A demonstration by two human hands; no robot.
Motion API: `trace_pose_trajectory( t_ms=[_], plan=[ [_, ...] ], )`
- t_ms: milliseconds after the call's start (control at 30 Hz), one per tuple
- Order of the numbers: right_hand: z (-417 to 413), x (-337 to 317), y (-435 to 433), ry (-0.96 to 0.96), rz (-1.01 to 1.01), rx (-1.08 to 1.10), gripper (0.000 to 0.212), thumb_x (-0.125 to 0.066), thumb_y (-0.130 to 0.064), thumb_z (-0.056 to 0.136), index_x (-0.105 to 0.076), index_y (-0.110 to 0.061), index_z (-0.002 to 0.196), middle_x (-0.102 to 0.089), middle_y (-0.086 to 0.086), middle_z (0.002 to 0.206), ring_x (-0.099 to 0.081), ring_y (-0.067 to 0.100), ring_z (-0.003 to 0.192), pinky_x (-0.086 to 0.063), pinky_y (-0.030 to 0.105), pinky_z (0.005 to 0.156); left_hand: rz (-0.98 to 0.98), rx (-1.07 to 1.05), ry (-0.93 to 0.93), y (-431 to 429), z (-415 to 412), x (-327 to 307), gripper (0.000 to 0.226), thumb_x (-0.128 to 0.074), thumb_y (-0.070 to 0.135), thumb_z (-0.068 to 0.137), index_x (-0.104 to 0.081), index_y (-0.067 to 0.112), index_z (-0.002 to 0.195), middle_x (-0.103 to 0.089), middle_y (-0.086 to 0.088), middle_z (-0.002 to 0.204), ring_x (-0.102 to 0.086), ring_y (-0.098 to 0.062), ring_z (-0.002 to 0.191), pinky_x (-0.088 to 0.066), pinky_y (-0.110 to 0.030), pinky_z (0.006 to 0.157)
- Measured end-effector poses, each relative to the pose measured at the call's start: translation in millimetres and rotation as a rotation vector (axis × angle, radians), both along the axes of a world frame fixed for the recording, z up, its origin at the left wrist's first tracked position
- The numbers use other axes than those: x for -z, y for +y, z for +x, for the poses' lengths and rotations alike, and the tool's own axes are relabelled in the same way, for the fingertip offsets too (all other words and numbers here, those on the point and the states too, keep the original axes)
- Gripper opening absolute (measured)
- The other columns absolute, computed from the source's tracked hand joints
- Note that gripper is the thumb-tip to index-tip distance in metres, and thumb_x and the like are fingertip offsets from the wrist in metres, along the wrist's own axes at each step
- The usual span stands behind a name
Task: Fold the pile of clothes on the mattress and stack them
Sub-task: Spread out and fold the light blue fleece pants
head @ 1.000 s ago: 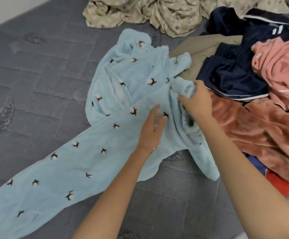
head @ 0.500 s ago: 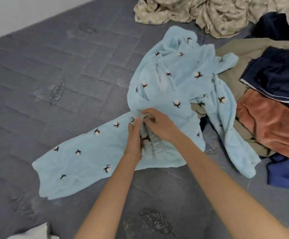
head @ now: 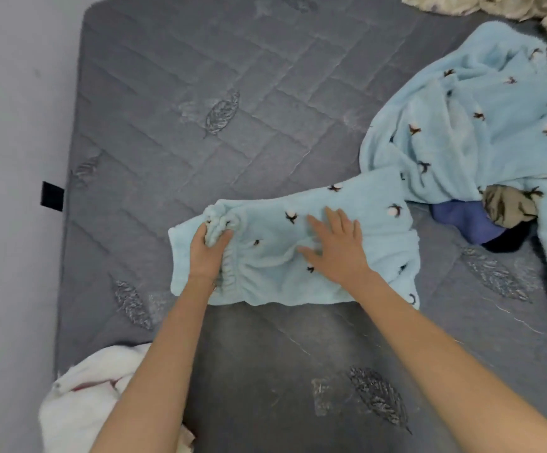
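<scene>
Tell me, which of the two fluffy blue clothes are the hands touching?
The blue trousers in the middle: the left hand grips their waistband, and the right hand lies flat on them. The other blue garment lies crumpled aside.

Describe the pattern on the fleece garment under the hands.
The light blue fleece garment bears white cotton bolls on dark stems; head view.

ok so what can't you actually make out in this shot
Head view, the only one:
Blue top: cut off by the right edge, full shape unknown.
Purple cloth and tan cloth: mostly buried under the top, so the garment types are unclear.
White cloth: cut by the bottom edge, crossed by the left forearm.
Left hand: fingers curl into the pants waistband, tips hidden.
</scene>
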State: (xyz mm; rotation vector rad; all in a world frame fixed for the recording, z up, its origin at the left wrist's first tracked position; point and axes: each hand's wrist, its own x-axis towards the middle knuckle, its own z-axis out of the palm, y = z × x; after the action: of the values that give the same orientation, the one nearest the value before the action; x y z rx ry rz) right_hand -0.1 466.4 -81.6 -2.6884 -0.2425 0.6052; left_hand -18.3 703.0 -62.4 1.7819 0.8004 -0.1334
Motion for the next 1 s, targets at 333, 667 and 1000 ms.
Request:
trace_pose_trajectory(
  t_ms=[333,667,1000],
  plan=[
    [-11.6,33.1,52.0,0.031,-0.18,-0.013,0.074,-0.034,-0.066,0.091,-0.004,-0.038,0.152,0.012,0.003,0.161,0.016,0.031,0.146,0.01,0.053,0.115,0.171,-0.106,-0.037,101.1,-25.7,53.8,0.043,-0.067,0.021,0.088,-0.056,0.006,0.127,-0.063,-0.014,0.119,-0.06,-0.023,0.106,-0.047,-0.035,0.097],
    [-3.9,71.8,45.7,0.09,-0.315,-0.054,0.079,-0.017,-0.076,0.086,0.019,-0.041,0.148,0.027,0.002,0.157,0.024,0.031,0.144,0.015,0.054,0.113,1.018,0.833,-0.076,22.4,-16.9,93.0,0.065,-0.022,0.057,0.093,-0.017,0.03,0.152,-0.013,-0.005,0.16,-0.007,-0.032,0.146,-0.002,-0.055,0.116],
    [6.4,73.1,-22.6,-0.221,-0.085,0.074,0.069,-0.027,-0.061,0.091,-0.036,-0.022,0.148,-0.02,0.014,0.158,-0.008,0.035,0.147,0.007,0.043,0.117,1.036,0.766,-0.053,-4.0,-16.5,112.8,0.066,-0.033,0.052,0.09,-0.022,0.028,0.151,-0.02,-0.01,0.157,-0.015,-0.034,0.145,-0.01,-0.062,0.112]
  ],
)
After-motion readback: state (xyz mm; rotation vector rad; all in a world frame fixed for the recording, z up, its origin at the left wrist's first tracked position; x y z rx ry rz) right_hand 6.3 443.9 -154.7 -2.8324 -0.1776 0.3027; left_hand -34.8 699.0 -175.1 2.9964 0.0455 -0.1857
